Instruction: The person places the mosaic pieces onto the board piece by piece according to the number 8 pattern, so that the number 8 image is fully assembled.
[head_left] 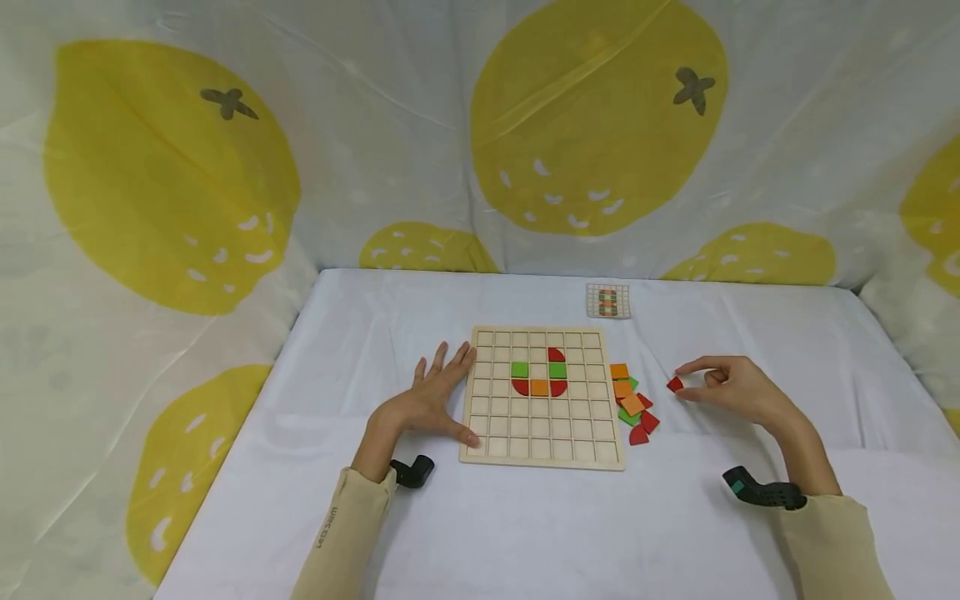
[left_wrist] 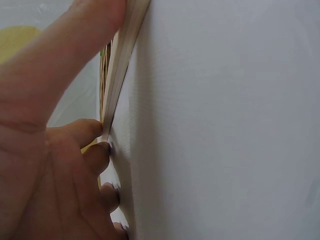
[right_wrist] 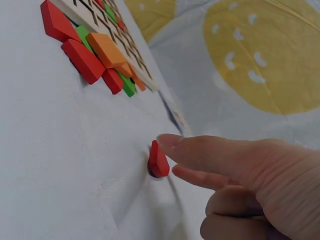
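Note:
A wooden grid board (head_left: 540, 433) lies flat on the table. My left hand (head_left: 431, 400) is spread along its left side, with the thumb on the near left corner and fingertips at the edge. Set in the grid are two green squares (head_left: 520, 370), an orange square (head_left: 539, 387) and several red quarter-circle blocks (head_left: 557, 355). Right of the board, my right hand (head_left: 738, 390) pinches a small red block (right_wrist: 159, 161) between thumb and index finger, low over the cloth. Its other fingers are curled in.
A loose pile of red, green and orange blocks (head_left: 632, 404) lies against the board's right edge. Behind the board is a small pattern card (head_left: 608, 301) with a coloured grid design. White cloth (head_left: 562, 533) covers the table, and a lemon-print curtain (head_left: 405, 150) hangs behind.

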